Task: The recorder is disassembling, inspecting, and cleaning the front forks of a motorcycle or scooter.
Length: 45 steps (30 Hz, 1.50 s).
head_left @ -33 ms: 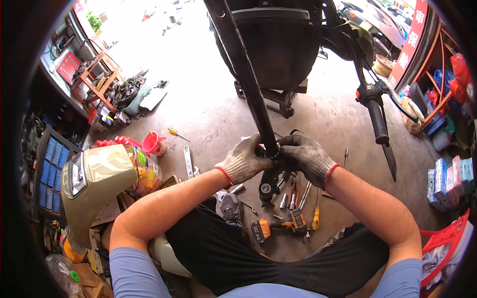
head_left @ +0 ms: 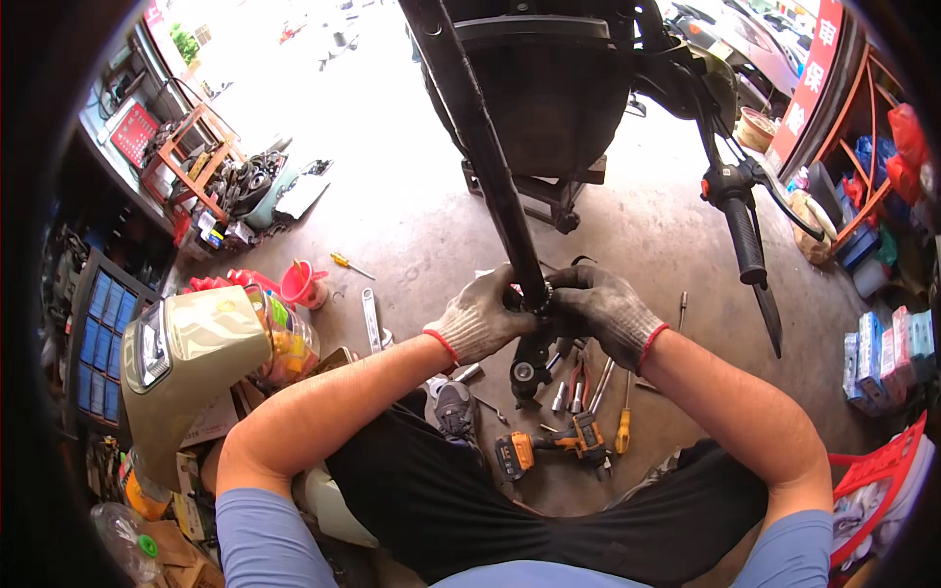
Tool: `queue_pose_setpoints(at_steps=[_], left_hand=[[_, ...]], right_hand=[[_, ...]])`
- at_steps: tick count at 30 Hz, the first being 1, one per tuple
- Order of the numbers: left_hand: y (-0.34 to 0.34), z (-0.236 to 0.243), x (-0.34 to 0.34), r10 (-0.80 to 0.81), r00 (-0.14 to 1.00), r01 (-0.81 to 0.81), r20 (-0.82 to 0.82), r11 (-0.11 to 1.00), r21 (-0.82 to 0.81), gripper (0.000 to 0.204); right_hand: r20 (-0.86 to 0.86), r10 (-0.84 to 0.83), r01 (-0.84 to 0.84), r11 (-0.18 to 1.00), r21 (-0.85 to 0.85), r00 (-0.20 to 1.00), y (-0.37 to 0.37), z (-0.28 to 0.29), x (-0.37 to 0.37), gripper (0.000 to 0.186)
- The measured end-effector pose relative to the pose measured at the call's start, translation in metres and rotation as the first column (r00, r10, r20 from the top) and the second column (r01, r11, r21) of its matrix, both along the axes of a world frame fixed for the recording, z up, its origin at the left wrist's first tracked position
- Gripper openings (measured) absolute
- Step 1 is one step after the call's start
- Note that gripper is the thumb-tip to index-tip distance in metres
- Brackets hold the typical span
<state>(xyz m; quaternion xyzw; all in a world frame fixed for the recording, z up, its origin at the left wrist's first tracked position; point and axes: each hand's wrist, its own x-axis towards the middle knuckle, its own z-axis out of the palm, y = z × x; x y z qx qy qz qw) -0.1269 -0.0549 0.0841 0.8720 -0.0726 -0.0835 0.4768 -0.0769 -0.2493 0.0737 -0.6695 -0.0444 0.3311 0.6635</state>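
Observation:
A long black tube (head_left: 485, 147) slants down from the top of the view to between my gloved hands. My left hand (head_left: 482, 314) is closed around its lower end from the left. My right hand (head_left: 598, 314) is closed on the same end, around a dark ring or fitting that my fingers partly hide. Just below, a black bracket with a round silver bore (head_left: 524, 370) hangs between my forearms.
Beyond stands a scooter's black body (head_left: 534, 98), with a handlebar grip (head_left: 743, 235) at right. Wrenches (head_left: 371, 314), pliers (head_left: 580, 382), a drill (head_left: 534, 446) and screwdrivers (head_left: 623, 431) lie on the floor. Cream bodywork (head_left: 186, 343) is at left; boxes (head_left: 872, 358) are at right.

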Motion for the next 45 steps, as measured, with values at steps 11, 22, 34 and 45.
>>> queue_pose_setpoints(at_steps=[11, 22, 34, 45], left_hand=[[-0.001, -0.004, 0.004, 0.004, 1.0, -0.005, 0.007, 0.999, 0.052, 0.042], [0.0, -0.002, 0.004, -0.022, 0.997, 0.01, 0.079, 0.989, 0.149, 0.037], [-0.002, 0.018, 0.009, -0.061, 0.998, 0.062, -0.011, 0.98, 0.188, 0.038], [-0.003, 0.028, 0.01, -0.073, 0.996, 0.08, -0.06, 0.988, 0.129, 0.04]], right_hand=[[0.64, 0.46, 0.124, 0.745, -0.655, 0.615, -0.008, -0.004, 0.011, 0.039], [0.653, 0.645, 0.047, 0.696, -0.716, 0.398, -0.01, -0.015, 0.021, 0.039], [0.633, 0.669, 0.056, 0.669, -0.742, 0.39, -0.013, -0.014, 0.019, 0.042], [0.603, 0.671, 0.072, 0.64, -0.765, 0.431, -0.012, -0.005, 0.014, 0.042]])
